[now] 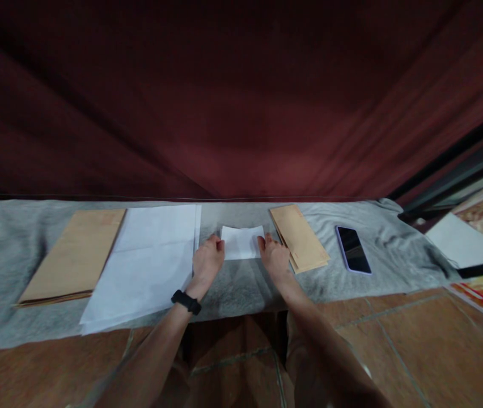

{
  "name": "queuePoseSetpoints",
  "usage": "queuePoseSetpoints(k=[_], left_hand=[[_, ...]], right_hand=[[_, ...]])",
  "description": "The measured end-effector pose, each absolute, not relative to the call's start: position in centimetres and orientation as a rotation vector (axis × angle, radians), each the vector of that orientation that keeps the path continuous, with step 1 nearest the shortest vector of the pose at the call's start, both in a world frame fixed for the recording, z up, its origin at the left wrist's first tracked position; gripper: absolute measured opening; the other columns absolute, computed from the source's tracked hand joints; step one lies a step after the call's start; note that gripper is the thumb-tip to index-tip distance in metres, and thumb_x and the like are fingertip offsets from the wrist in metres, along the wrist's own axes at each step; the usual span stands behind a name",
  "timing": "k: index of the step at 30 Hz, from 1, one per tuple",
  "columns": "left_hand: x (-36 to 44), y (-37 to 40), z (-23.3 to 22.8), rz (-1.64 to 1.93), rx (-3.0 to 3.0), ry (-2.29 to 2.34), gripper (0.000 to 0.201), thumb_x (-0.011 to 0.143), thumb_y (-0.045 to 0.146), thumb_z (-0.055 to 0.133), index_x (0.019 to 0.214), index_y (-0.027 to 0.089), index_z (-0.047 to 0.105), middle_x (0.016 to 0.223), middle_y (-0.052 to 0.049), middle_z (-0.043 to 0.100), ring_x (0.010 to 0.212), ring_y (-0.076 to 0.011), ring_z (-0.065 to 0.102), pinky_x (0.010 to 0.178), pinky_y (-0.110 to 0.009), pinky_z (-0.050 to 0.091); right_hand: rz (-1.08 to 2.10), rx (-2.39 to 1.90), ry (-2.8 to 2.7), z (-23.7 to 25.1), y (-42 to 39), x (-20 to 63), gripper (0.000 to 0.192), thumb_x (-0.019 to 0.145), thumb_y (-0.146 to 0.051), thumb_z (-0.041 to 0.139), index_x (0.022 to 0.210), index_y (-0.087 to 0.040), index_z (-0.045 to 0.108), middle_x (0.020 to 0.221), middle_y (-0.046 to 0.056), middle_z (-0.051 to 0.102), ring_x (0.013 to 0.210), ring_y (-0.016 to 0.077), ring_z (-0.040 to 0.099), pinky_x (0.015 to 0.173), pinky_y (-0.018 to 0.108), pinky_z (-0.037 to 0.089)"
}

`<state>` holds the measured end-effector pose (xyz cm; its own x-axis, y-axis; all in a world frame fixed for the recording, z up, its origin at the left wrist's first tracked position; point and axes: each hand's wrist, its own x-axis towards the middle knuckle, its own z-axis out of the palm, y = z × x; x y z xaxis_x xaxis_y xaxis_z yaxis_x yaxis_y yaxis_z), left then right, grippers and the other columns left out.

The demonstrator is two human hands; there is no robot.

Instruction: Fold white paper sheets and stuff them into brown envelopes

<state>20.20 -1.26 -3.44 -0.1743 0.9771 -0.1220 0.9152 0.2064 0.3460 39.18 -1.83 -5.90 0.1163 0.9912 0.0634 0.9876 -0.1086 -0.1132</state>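
Observation:
A small folded sheet of white paper (242, 243) is held between my two hands, just over the grey cloth. My left hand (208, 258) pinches its left edge, thumb toward the middle; a black watch sits on that wrist. At the right edge, my right hand (274, 256) grips the paper in the same way, with its thumb on the near face. Large white sheets (152, 255) lie in a stack to the left of my left hand. Close by my right hand rest brown envelopes (303, 235), one on another and slightly askew.
Larger brown envelopes (75, 249) lie in a pile at the far left. A phone in a purple case (354, 250) rests on the grey cloth (241, 294) at the right. Dark red fabric (241, 102) hangs behind the covered surface. Tiled floor (386, 340) shows below.

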Motion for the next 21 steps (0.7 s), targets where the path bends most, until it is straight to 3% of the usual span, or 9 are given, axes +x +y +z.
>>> queuePoseSetpoints(k=[5, 10, 15, 21], left_hand=[[20.8, -1.6, -3.0, 0.216, 1.831, 2.203, 0.034, 0.1, 0.031, 0.037, 0.118, 0.018, 0.063, 0.098, -0.014, 0.076, 0.093, -0.0287, 0.073, 0.077, -0.036, 0.052], [20.9, -1.5, -3.0, 0.193, 1.844, 2.203, 0.034, 0.101, 0.031, 0.036, 0.119, 0.017, 0.062, 0.097, -0.015, 0.076, 0.094, -0.0296, 0.073, 0.076, -0.036, 0.053], [21.2, -1.6, -2.8, 0.17, 1.869, 2.226, 0.033, 0.102, 0.031, 0.036, 0.117, 0.017, 0.061, 0.097, -0.014, 0.076, 0.094, -0.028, 0.074, 0.076, -0.034, 0.053], [21.6, -2.0, -2.5, 0.12, 1.896, 2.278, 0.035, 0.102, 0.028, 0.033, 0.121, 0.016, 0.06, 0.097, -0.014, 0.076, 0.092, -0.0268, 0.074, 0.077, -0.033, 0.054]], right_hand=[[0.034, -2.241, -1.969, -6.2, -1.9, 39.1, 0.041, 0.107, -0.041, 0.034, 0.121, -0.01, 0.059, 0.09, 0.018, 0.075, 0.082, 0.0255, 0.073, 0.075, 0.032, 0.051], [-0.094, -1.977, -1.972, -6.2, -1.6, 39.3, 0.036, 0.105, -0.032, 0.038, 0.122, -0.012, 0.061, 0.113, 0.02, 0.069, 0.109, 0.0314, 0.063, 0.095, 0.045, 0.048], [0.111, -1.598, -2.135, -6.9, -1.9, 38.1, 0.043, 0.106, -0.029, 0.034, 0.141, -0.014, 0.053, 0.147, 0.014, 0.053, 0.136, 0.0244, 0.047, 0.112, 0.04, 0.04], [0.194, -1.611, -2.27, -8.4, -2.8, 37.1, 0.052, 0.107, -0.038, 0.031, 0.151, -0.013, 0.044, 0.159, 0.012, 0.041, 0.149, 0.0234, 0.033, 0.121, 0.043, 0.028]])
